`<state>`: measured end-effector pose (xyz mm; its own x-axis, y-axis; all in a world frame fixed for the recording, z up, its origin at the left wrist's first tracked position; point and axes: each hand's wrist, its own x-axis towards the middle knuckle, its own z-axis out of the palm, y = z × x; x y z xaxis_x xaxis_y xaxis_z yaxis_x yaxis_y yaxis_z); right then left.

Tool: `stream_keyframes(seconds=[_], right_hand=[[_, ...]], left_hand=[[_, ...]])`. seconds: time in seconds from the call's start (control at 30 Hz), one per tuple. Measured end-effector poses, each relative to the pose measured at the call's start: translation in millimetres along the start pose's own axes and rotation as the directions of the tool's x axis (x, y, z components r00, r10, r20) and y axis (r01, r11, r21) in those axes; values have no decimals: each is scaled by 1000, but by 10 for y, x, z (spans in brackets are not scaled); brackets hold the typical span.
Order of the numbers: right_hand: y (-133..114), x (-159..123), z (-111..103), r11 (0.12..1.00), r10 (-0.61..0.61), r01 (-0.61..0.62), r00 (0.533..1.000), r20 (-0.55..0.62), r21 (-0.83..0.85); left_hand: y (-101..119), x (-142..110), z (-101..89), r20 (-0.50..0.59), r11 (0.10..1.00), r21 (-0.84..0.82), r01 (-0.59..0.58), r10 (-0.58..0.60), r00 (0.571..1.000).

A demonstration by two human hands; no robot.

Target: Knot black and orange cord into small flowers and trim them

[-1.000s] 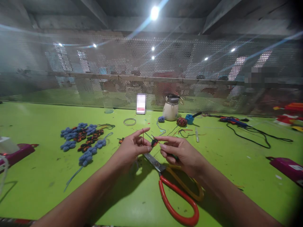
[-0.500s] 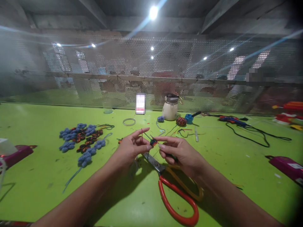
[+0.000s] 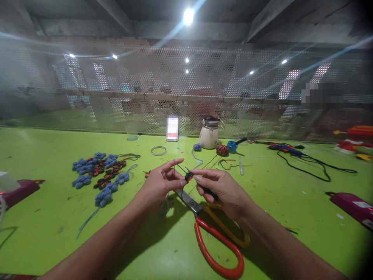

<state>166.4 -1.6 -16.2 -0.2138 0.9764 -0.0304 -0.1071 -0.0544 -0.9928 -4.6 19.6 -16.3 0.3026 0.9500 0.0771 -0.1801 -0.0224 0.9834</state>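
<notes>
My left hand (image 3: pixel 165 175) pinches a small dark piece of crochet (image 3: pixel 189 176) between thumb and fingers. Its index finger is stretched out with a strand of dark yarn (image 3: pixel 181 167) looped over it and running down to the piece. My right hand (image 3: pixel 217 184) is closed around a crochet hook, whose dark handle (image 3: pixel 211 193) shows under the fingers; its thumb and index finger meet the piece's right side. Large scissors with a red and a yellow handle (image 3: pixel 218 243) lie on the table beneath both hands, blades partly hidden by the left one.
Blue and dark-orange crocheted flowers (image 3: pixel 103 171) lie at left. Behind the hands are a metal ring (image 3: pixel 158 151), a phone (image 3: pixel 172 128), a cream jar (image 3: pixel 208 136), a yarn ball (image 3: pixel 222 150) and a blue pot (image 3: pixel 232 147). A corded glue gun (image 3: pixel 287 149) lies at right.
My right hand's fingertips have closed in slightly on the crochet piece, and the hook's tip has shifted a little. My left hand keeps nearly the same pose.
</notes>
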Motion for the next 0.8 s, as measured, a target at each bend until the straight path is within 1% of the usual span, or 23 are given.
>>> stream_keyframes(seconds=[0.63, 0.8], right_hand=[[-19, -20, 12, 1000, 6, -6, 1000, 11, -3], [0, -4, 5, 1000, -6, 6, 1000, -4, -2]], left_hand=[[13, -8, 0, 5, 1000, 2, 9, -9, 1000], [28, -7, 7, -4, 1000, -2, 15, -15, 1000]])
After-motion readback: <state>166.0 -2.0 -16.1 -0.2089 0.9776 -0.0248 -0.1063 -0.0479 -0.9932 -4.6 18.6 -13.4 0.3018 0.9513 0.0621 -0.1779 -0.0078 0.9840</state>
